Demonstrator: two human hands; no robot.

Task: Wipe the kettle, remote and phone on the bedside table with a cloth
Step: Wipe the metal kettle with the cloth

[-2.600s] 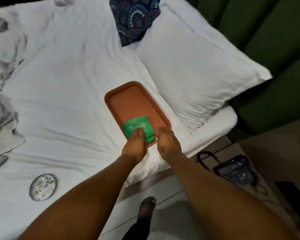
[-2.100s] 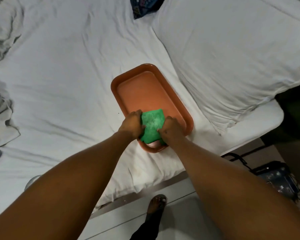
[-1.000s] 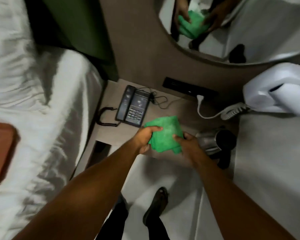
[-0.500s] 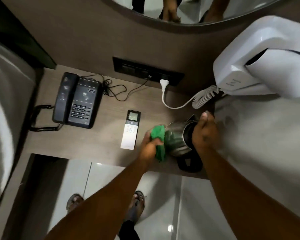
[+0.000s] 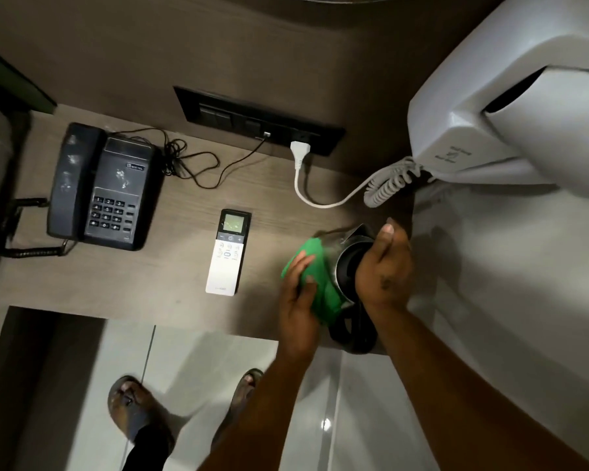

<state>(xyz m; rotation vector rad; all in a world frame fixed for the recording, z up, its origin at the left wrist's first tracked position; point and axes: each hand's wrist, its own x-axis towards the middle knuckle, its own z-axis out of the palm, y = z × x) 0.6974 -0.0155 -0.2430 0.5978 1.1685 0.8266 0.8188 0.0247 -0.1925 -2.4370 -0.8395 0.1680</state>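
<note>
A steel kettle (image 5: 347,263) with a black lid stands at the right end of the wooden bedside table (image 5: 170,294). My right hand (image 5: 385,266) rests on its top and grips it. My left hand (image 5: 301,294) presses a green cloth (image 5: 317,277) flat against the kettle's left side. A white remote (image 5: 228,253) lies face up to the left of the kettle. Further left sits a black corded phone (image 5: 102,188) with its handset on the cradle.
A black socket panel (image 5: 255,122) on the back wall holds a white plug (image 5: 299,151) with a coiled cord running to a white wall unit (image 5: 504,110) at the right. Thin black wires lie behind the phone. My sandalled feet (image 5: 133,409) stand on the tiled floor below.
I lifted the cloth off the orange tray on the bed and turned to the bedside table. My right hand went onto the kettle and my left hand spread the cloth over its side.
</note>
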